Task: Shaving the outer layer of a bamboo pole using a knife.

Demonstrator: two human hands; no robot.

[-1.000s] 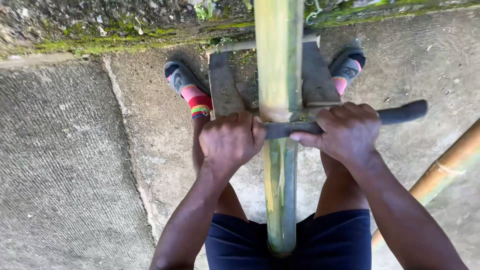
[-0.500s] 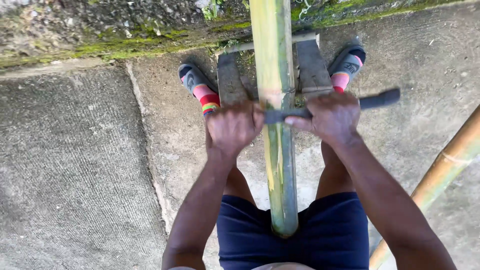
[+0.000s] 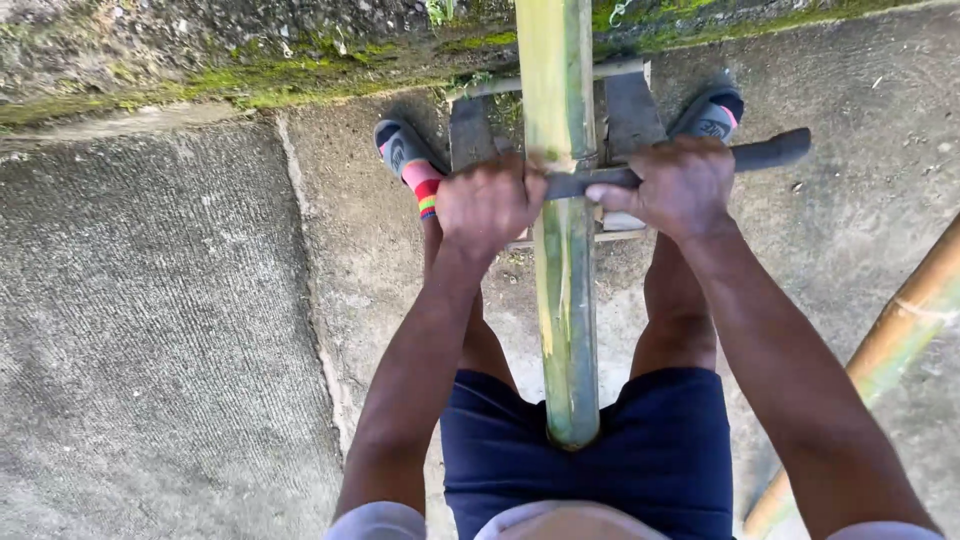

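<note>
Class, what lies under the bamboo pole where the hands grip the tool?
Under the bamboo pole, a wooden stand shows on both sides; its middle is covered. Below lies concrete. Left hand and right hand grip the tool.

A green bamboo pole [image 3: 562, 250] runs from the person's lap toward the mossy ground edge; a dark blade [image 3: 690, 165] lies across it; the left hand [image 3: 488, 203] grips one end, the right hand [image 3: 678, 186] the handle side; a second pole [image 3: 890, 350] slants along the concrete's right edge.
</note>
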